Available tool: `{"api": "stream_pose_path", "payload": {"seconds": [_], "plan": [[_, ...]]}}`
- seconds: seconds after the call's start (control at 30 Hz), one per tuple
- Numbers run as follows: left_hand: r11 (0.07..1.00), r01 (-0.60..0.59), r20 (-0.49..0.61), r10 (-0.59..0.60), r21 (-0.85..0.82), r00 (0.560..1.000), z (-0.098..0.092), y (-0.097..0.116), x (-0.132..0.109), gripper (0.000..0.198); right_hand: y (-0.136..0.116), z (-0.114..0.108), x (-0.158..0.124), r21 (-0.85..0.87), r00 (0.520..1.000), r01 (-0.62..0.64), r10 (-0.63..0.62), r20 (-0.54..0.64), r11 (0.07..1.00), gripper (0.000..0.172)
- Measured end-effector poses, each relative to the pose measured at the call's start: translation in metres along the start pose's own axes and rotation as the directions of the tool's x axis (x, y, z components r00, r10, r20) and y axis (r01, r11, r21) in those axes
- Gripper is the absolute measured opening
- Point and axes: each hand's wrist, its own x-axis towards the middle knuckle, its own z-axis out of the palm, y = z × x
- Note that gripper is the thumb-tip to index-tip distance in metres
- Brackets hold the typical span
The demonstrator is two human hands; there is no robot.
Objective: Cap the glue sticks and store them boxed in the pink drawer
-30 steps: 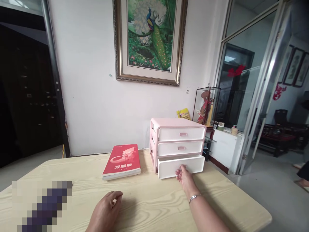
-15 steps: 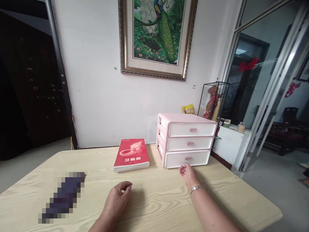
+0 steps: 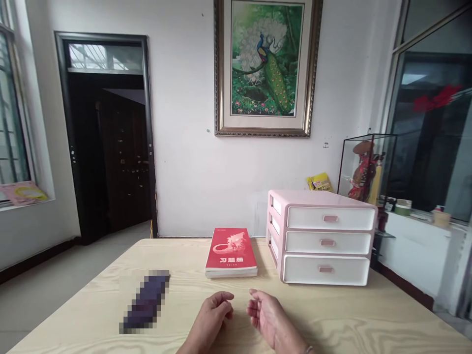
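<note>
My left hand [image 3: 212,317] hovers low over the light wooden table [image 3: 368,314], fingers loosely curled and holding nothing. Close beside it my right hand [image 3: 266,314] has its fingers loosely apart and is empty too. A red book [image 3: 231,251] lies flat just beyond both hands. To its right stands a pink three-drawer box [image 3: 320,236] with white drawer fronts, all three pushed in. Neither hand touches the book or the drawer box.
A blurred dark flat object [image 3: 146,301] lies on the table's left part. Behind are a white wall with a framed peacock picture [image 3: 264,69], a dark doorway [image 3: 110,147] at left, and a glass case with a figurine [image 3: 365,167] on a white cabinet at right.
The bottom drawer went from pulled out to pushed in. My right hand left the drawer and drew back beside my left hand. The view swung left.
</note>
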Motion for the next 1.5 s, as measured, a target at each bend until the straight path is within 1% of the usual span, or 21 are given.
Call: {"api": "stream_pose_path", "payload": {"seconds": [0.03, 0.1, 0.17, 0.2, 0.23, 0.27, 0.3, 0.37, 0.4, 0.5, 0.53, 0.57, 0.6, 0.63, 0.67, 0.8, 0.93, 1.07, 1.37, 1.43, 1.5], "plan": [[0.993, 0.040, 0.006, -0.040, -0.110, 0.999, -0.001, 0.004, 0.001, 0.039, -0.001, 0.006, -0.002, 0.017, 0.999, 0.001, -0.002, 0.038, 1.000, 0.012], [0.942, 0.078, 0.039, -0.069, -0.327, 0.997, -0.006, 0.018, 0.003, 0.058, -0.008, 0.019, -0.006, 0.046, 0.993, 0.014, -0.019, 0.118, 0.999, 0.034], [0.867, 0.030, 0.096, 0.021, -0.498, 0.995, -0.011, 0.040, 0.003, 0.077, -0.023, 0.032, -0.016, 0.082, 0.971, 0.040, -0.058, 0.230, 0.996, 0.057], [0.828, 0.000, 0.115, 0.078, -0.561, 0.990, -0.014, 0.055, 0.001, 0.085, -0.032, 0.039, -0.024, 0.117, 0.944, 0.067, -0.101, 0.313, 0.991, 0.066], [0.790, -0.026, 0.151, 0.149, -0.613, 0.977, -0.017, 0.070, -0.001, 0.090, -0.043, 0.045, -0.033, 0.151, 0.899, 0.093, -0.148, 0.413, 0.984, 0.070], [0.745, -0.057, 0.183, 0.236, -0.665, 0.955, -0.019, 0.086, -0.005, 0.093, -0.054, 0.052, -0.045, 0.189, 0.841, 0.114, -0.196, 0.505, 0.975, 0.071], [0.698, -0.092, 0.200, 0.325, -0.710, 0.924, -0.020, 0.102, -0.010, 0.093, -0.066, 0.057, -0.058, 0.247, 0.763, 0.148, -0.270, 0.587, 0.958, 0.072], [0.640, -0.146, 0.254, 0.490, -0.754, 0.834, -0.022, 0.130, -0.022, 0.092, -0.085, 0.065, -0.087, 0.320, 0.615, 0.215, -0.382, 0.689, 0.923, 0.075], [0.616, -0.165, 0.289, 0.568, -0.770, 0.771, -0.022, 0.142, -0.029, 0.092, -0.092, 0.068, -0.102, 0.334, 0.551, 0.243, -0.413, 0.725, 0.911, 0.076], [0.557, -0.216, 0.379, 0.754, -0.802, 0.536, -0.022, 0.164, -0.044, 0.097, -0.104, 0.069, -0.134, 0.384, 0.368, 0.288, -0.472, 0.801, 0.877, 0.076], [0.515, -0.226, 0.384, 0.811, -0.827, 0.442, -0.021, 0.166, -0.046, 0.097, -0.106, 0.068, -0.139, 0.400, 0.306, 0.291, -0.481, 0.822, 0.869, 0.074], [0.473, -0.232, 0.376, 0.853, -0.850, 0.362, -0.021, 0.167, -0.046, 0.097, -0.106, 0.068, -0.141, 0.417, 0.253, 0.290, -0.489, 0.835, 0.861, 0.072], [0.438, -0.233, 0.364, 0.881, -0.868, 0.301, -0.021, 0.167, -0.045, 0.097, -0.107, 0.067, -0.140, 0.431, 0.217, 0.289, -0.497, 0.840, 0.855, 0.069], [0.412, -0.233, 0.349, 0.898, -0.881, 0.268, -0.022, 0.166, -0.042, 0.096, -0.107, 0.067, -0.137, 0.441, 0.200, 0.289, -0.504, 0.840, 0.850, 0.068], [0.407, -0.237, 0.342, 0.899, -0.882, 0.272, -0.022, 0.163, -0.037, 0.095, -0.107, 0.068, -0.131, 0.446, 0.207, 0.292, -0.511, 0.834, 0.846, 0.067], [0.483, -0.259, 0.356, 0.838, -0.836, 0.414, -0.026, 0.153, -0.013, 0.094, -0.108, 0.071, -0.097, 0.424, 0.300, 0.321, -0.516, 0.803, 0.847, 0.072], [0.516, -0.289, 0.339, 0.804, -0.806, 0.489, -0.030, 0.148, 0.001, 0.100, -0.110, 0.073, -0.077, 0.416, 0.303, 0.327, -0.511, 0.804, 0.849, 0.075], [0.525, -0.310, 0.327, 0.795, -0.792, 0.511, -0.033, 0.149, 0.001, 0.101, -0.110, 0.072, -0.076, 0.402, 0.306, 0.328, -0.499, 0.811, 0.855, 0.078], [0.526, -0.308, 0.338, 0.800, -0.793, 0.495, -0.030, 0.152, -0.009, 0.097, -0.109, 0.072, -0.079, 0.408, 0.286, 0.314, -0.495, 0.821, 0.857, 0.078], [0.534, -0.313, 0.335, 0.792, -0.785, 0.511, -0.029, 0.153, -0.010, 0.093, -0.110, 0.071, -0.079, 0.412, 0.285, 0.310, -0.497, 0.820, 0.857, 0.076], [0.548, -0.316, 0.321, 0.771, -0.775, 0.549, -0.028, 0.154, -0.010, 0.089, -0.110, 0.071, -0.079, 0.418, 0.291, 0.308, -0.503, 0.813, 0.854, 0.075]]}}
